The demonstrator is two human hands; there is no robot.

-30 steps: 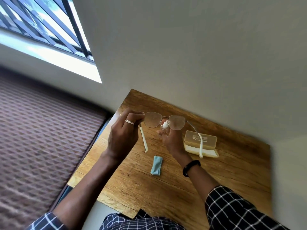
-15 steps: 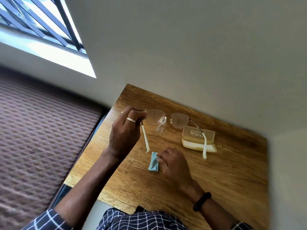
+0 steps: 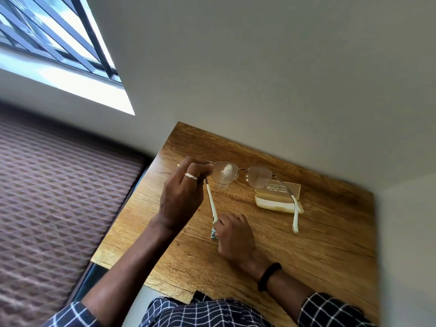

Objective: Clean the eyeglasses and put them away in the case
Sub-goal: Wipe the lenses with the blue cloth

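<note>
**A:** Your left hand (image 3: 181,197) has its thumb and fingers curled round the hinge end of the eyeglasses (image 3: 243,170). It holds them up off the wooden table (image 3: 306,256), with both temples unfolded and pointing back at you.

**B:** Your right hand (image 3: 236,237) is down near the middle of the table, fingers curled over the blue cleaning cloth (image 3: 214,233). Only a corner of the cloth shows at your fingertips, just beside the tip of the nearer temple. It reads as a pinch, though the hand hides most of it.

**A:** So I'd judge you're in the cleaning step, taking up the cloth, with the lenses not yet wiped. Both lenses look hazy from here.

**B:** Through the lens next to your left hand you can make out a small clear bottle (image 3: 221,186) standing on the table toward the far edge. I can't tell what's in it.

**A:** The next move calls for bringing the cloth up to a lens while your left hand steadies the frame. Go lightly, because a thin metal frame like that will likely twist if you press.

**B:** The glasses case (image 3: 271,204) lies open toward the far right corner, its lid raised on the wall side and partly behind the other temple. Fold both temples before you lay the eyeglasses in.
</note>
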